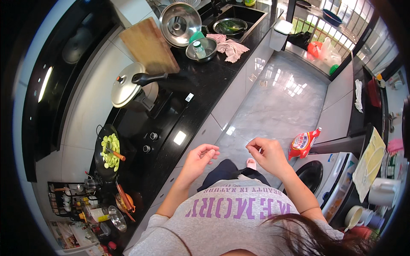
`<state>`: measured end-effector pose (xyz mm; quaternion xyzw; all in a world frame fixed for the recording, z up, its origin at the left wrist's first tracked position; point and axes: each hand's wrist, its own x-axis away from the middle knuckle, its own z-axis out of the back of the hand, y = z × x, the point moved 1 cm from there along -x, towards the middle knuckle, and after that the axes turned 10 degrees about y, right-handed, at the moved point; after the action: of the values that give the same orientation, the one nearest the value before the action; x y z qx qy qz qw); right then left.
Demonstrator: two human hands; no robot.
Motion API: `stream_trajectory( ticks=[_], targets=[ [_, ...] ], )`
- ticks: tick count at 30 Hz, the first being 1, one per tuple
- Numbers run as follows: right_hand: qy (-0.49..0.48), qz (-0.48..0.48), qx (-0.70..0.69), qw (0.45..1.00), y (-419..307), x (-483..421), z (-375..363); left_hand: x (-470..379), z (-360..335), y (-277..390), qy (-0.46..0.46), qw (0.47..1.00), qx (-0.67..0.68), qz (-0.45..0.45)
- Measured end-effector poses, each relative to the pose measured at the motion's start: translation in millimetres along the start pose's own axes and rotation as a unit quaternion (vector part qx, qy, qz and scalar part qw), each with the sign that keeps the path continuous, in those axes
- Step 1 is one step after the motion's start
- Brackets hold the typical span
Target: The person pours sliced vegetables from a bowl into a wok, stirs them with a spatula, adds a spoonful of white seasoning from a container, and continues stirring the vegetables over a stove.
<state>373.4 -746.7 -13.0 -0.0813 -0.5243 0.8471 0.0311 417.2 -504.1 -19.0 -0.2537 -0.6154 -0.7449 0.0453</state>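
Note:
Both hands are raised in front of the grey shirt, apart from each other and touching nothing. My left hand [201,159] is beside the edge of the black countertop [179,128], its fingers loosely curled with a gap at the thumb. My right hand [265,153] hangs over the grey floor, thumb and index fingertip close together, with no object visible between them. On the hob to the left, a black wok [100,160] holds sliced green vegetables [110,144] and a utensil with a wooden handle [119,156]. A pressure cooker [128,84] with a black handle stands farther along the hob.
A wooden cutting board [149,46] leans at the wall near a metal bowl [208,49] holding a small jar. Pink cloths [233,50] lie by the sink [256,19]. A red packet [302,144] rests on the washing machine [336,166] at right. Condiments crowd the lower left.

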Motion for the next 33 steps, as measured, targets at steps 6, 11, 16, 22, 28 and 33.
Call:
stream_trajectory(
  ticks=[6,11,16,22,28,33],
  targets=[
    [-0.038,-0.041,-0.051,0.997,43,-82,9,-80,-18,23,-0.004,0.999,-0.018,0.05],
    [-0.012,-0.031,-0.029,0.999,69,-163,14,-164,-26,45,0.012,0.997,-0.054,0.054],
    [-0.026,-0.05,-0.047,0.997,91,-233,14,-218,-24,71,0.01,0.993,-0.108,0.053],
    [-0.113,-0.028,-0.106,0.988,120,-293,8,-242,-25,78,0.102,0.984,-0.102,0.107],
    [-0.23,0.028,-0.097,0.968,146,-374,17,-253,-53,86,0.228,0.96,-0.026,0.16],
    [-0.304,0.06,-0.098,0.946,145,-416,30,-242,-86,85,0.308,0.94,0.032,0.142]
  ],
)
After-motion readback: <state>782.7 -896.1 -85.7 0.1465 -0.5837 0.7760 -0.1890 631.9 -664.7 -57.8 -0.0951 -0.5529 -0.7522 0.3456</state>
